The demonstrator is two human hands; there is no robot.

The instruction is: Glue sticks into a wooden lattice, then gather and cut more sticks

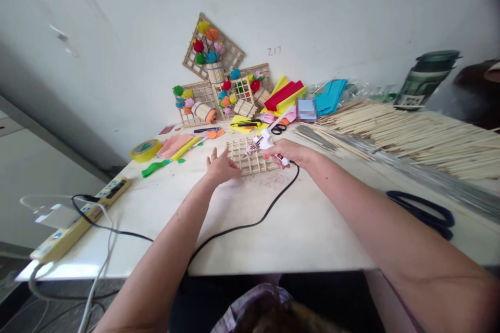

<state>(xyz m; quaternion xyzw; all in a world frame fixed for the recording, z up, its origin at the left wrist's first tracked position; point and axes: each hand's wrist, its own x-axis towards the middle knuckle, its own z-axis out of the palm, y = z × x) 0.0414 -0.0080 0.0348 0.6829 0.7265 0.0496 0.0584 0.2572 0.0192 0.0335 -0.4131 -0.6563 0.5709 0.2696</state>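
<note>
The left hand (222,167), right hand (291,153) and both forearms (363,197) are bare; pale, purplish patterned cloth (250,303) covers the torso, its print blurred, with dark clothing (332,296) below.

The number "217" (274,51) is handwritten in thin reddish strokes on the pale wall (332,15), to the right of the topmost lattice panel (233,55). Other markings are too small or blurred to read: the pale label on the dark-lidded bottle (424,77), the green print inside the yellow tape roll (135,155), and the red label on the glue gun (266,140)
</note>
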